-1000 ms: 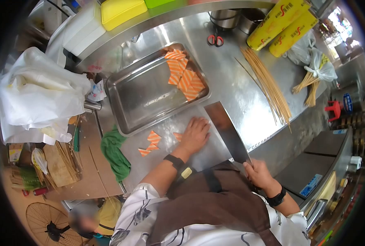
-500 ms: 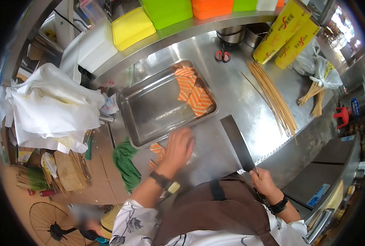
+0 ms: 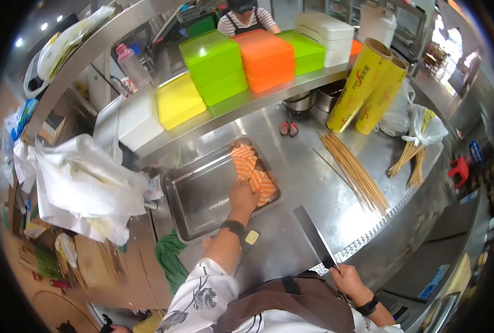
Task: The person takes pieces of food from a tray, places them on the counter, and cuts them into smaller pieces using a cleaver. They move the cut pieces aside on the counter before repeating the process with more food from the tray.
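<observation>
Left hand at the striped pieces in the tray, right hand holding a knife.

The left hand (image 3: 245, 194) reaches into the metal tray (image 3: 202, 202), its fingers at the orange-and-white pieces (image 3: 245, 162) gathered along the tray's right side; whether they grip one or only touch, I cannot tell. The right hand (image 3: 348, 279) has its fingers closed around the handle of the wide knife (image 3: 315, 237), whose blade points away from the body over the metal counter (image 3: 266, 238). A green cloth (image 3: 170, 258) lies near the tray's lower left corner. Beyond the knife, thin wooden sticks (image 3: 355, 176) lie in a loose bundle, with red-handled scissors (image 3: 289, 129) near their far end.
</observation>
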The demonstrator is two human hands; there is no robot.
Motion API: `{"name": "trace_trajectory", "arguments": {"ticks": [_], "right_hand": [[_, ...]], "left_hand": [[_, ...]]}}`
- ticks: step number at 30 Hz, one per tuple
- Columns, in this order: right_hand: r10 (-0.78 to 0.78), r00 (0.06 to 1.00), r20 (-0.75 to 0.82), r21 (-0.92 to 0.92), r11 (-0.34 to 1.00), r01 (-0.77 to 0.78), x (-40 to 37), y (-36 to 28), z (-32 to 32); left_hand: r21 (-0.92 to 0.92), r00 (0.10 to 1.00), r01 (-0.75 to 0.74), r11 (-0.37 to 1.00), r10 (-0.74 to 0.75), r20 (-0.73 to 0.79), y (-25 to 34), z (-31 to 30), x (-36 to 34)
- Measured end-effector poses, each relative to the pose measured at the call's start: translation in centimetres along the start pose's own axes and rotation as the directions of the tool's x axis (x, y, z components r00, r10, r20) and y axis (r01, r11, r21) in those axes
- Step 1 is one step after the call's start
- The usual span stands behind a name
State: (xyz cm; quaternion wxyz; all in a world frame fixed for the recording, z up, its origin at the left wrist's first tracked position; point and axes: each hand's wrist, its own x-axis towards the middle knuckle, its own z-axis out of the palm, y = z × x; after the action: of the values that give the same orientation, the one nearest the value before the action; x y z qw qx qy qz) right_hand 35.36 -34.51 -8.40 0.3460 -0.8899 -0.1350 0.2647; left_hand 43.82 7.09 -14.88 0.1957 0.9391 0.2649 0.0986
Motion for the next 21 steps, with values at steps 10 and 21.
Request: {"name": "trace_trajectory", "arguments": {"ticks": [10, 21], "right_hand": [[-0.049, 0.999, -0.023, 0.073, 0.996, 0.051, 0.6, 0.6, 0.0], [-0.013, 0.989, 0.147, 0.003, 1.000, 0.013, 0.2, -4.4, -1.8]], "left_hand": [[-0.501, 0.967, 0.180, 0.846, -0.059, 0.248, 1.7, -6.4, -5.3], [-0.110, 0.944, -0.316, 0.942, 0.324, 0.059, 0.6, -1.8, -17.2]]}}
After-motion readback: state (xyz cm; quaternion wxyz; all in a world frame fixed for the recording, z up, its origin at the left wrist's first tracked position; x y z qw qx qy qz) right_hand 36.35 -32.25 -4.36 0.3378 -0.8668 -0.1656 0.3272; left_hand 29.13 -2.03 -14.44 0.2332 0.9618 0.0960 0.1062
